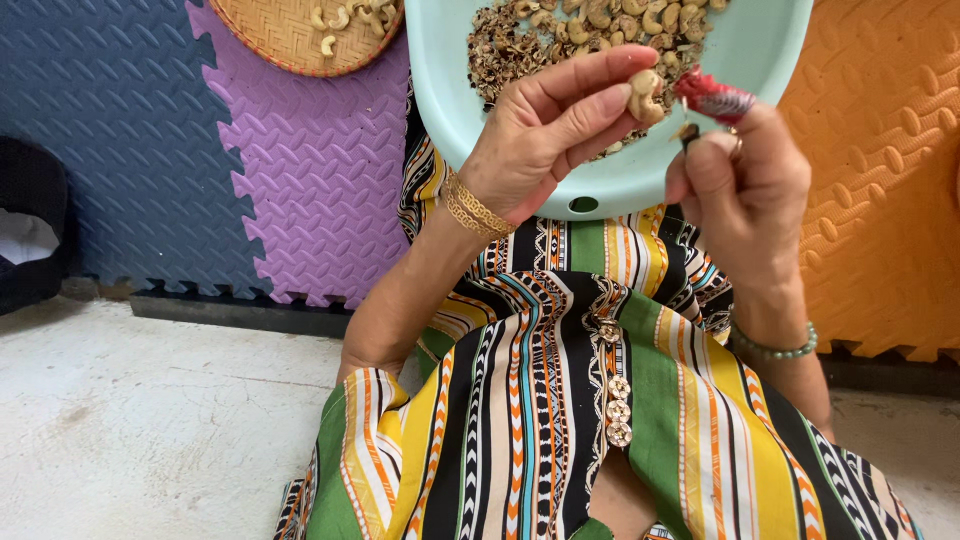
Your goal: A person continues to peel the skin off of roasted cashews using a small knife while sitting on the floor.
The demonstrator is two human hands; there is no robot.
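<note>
We see a pale, curved cashew kernel (645, 95), cream in colour with a few darker spots, held up in front of the body. It has the bent kidney shape, and its long axis stands nearly upright, tilted a little, with the hollow side turned to the right hand (745, 185). The left hand (545, 135) grasps it: the fingers (590, 75) are closed around the kernel, with the fingertips pressing on its upper part. On this wrist there is a gold bracelet (475, 210).

The right hand is clenched on a small tool with a red wrapped handle (715, 100). The handle points up and to the left, and its end is just beside the kernel; we cannot tell whether they touch. A short dark tip (688, 132) shows under the handle. This wrist wears a green bead bracelet (775, 350).

Behind the hands, a light green plastic tray (760, 50) rests on the lap, over the striped dress (560, 400). It holds a heap of cashew kernels mixed with brown shell flakes (520, 45). At the top left, a round woven bamboo basket (280, 35) lies on the purple foam mat (320, 170) and holds a few pale cashews (335, 20). A blue foam mat (110, 130) and an orange foam mat (880, 200) lie at the two sides, and the grey concrete floor (150, 420) is nearer to us.
</note>
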